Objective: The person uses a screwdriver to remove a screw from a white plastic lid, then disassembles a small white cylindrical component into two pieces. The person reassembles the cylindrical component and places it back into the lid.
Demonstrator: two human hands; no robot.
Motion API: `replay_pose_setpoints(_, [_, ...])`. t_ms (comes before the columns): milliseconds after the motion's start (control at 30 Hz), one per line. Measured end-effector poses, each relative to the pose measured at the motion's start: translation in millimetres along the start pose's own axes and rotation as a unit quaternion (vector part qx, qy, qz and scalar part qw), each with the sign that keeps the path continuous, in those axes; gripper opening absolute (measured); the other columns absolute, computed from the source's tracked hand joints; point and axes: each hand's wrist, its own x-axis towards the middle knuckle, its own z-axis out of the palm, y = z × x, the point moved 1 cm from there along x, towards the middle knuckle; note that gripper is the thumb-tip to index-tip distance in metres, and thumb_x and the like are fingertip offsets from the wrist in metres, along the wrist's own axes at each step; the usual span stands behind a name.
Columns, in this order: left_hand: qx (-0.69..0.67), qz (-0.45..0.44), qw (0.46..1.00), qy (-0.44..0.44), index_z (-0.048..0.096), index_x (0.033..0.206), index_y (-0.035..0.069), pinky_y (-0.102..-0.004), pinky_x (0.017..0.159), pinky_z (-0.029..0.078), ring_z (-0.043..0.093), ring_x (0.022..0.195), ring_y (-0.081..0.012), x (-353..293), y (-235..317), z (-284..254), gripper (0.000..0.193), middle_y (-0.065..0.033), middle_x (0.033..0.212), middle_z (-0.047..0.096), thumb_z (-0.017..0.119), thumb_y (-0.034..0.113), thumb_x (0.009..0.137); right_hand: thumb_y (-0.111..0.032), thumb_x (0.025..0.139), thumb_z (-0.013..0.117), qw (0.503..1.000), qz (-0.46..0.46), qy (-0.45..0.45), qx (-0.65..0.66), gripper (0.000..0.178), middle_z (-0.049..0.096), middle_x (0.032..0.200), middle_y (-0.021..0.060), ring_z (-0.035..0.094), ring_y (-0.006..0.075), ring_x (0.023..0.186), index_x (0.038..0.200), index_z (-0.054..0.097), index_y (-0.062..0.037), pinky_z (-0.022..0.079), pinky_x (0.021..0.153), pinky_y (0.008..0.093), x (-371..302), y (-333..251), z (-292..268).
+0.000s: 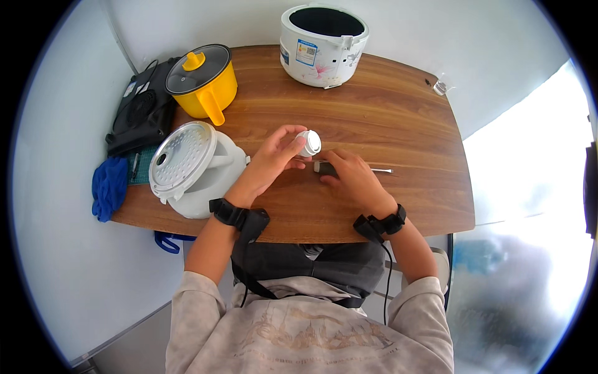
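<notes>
Between the thumb and fingers of my left hand (271, 157) is a small white round plastic part (310, 143), shaped like a cap, raised above the table. My right hand (357, 177) is closed over a screwdriver (381, 170) at the tabletop; its grey handle end shows to the left of the fingers and its metal shaft points right. Left of my left forearm lies a white rice cooker lid (215, 193) with a dotted metal inner plate (180, 163) tilted up on it.
At the back of the wooden table (398, 106) stands a white rice cooker body (321, 59), its top uncovered. A yellow pot (215, 90) with a glass lid sits back left, beside a black appliance (142, 112). Blue cloth (111, 187) hangs at the left edge. A small clear item (440, 87) lies far right.
</notes>
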Motion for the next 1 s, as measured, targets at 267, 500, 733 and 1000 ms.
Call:
replay_pose_setpoints(267, [-0.033, -0.018, 0.999, -0.038, 0.054, 0.13, 0.005, -0.0269, 0.077, 0.055, 0.066, 0.094, -0.0154, 6, 0, 2, 0.038, -0.0093, 0.116, 0.064, 0.059, 0.031, 0.103, -0.016, 0.083, 0.075, 0.998, 0.016, -0.002, 0.056, 0.046, 0.063, 0.113, 0.0189, 0.062, 0.0406, 0.105, 0.123, 0.056, -0.0032, 0.051, 0.086, 0.0475, 0, -4, -15])
replay_pose_setpoints(500, [-0.042, -0.007, 0.999, -0.018, 0.053, 0.137, 0.006, -0.0274, 0.081, 0.056, 0.067, 0.098, -0.0146, 7, -8, -3, 0.041, -0.0079, 0.118, 0.065, 0.056, 0.029, 0.104, -0.018, 0.082, 0.078, 0.988, -0.01, 0.077, 0.132, 0.051, 0.064, 0.116, 0.0161, 0.065, 0.0346, 0.101, 0.128, 0.059, -0.0064, 0.054, 0.085, 0.0424, 24, -14, -42])
replay_pose_setpoints(733, [-0.002, 0.011, 1.0, 0.024, 0.056, 0.139, 0.003, -0.028, 0.086, 0.057, 0.066, 0.101, -0.0137, 9, -17, -3, 0.04, -0.0077, 0.12, 0.065, 0.054, 0.025, 0.105, -0.021, 0.077, 0.085, 0.98, 0.0, 0.056, 0.191, 0.051, 0.065, 0.11, 0.0125, 0.066, 0.029, 0.087, 0.12, 0.063, -0.0072, 0.056, 0.075, 0.0379, 42, -27, -23])
replay_pose_setpoints(1000, [0.053, 0.06, 0.997, 0.013, 0.056, 0.138, -0.001, -0.0253, 0.078, 0.059, 0.066, 0.086, -0.0115, 12, -29, -12, 0.04, -0.0078, 0.111, 0.067, 0.049, 0.024, 0.107, -0.013, 0.076, 0.083, 0.982, -0.037, 0.097, 0.158, 0.04, 0.067, 0.105, 0.0126, 0.068, 0.0296, 0.086, 0.112, 0.067, -0.005, 0.059, 0.074, 0.0362, 46, -18, -8])
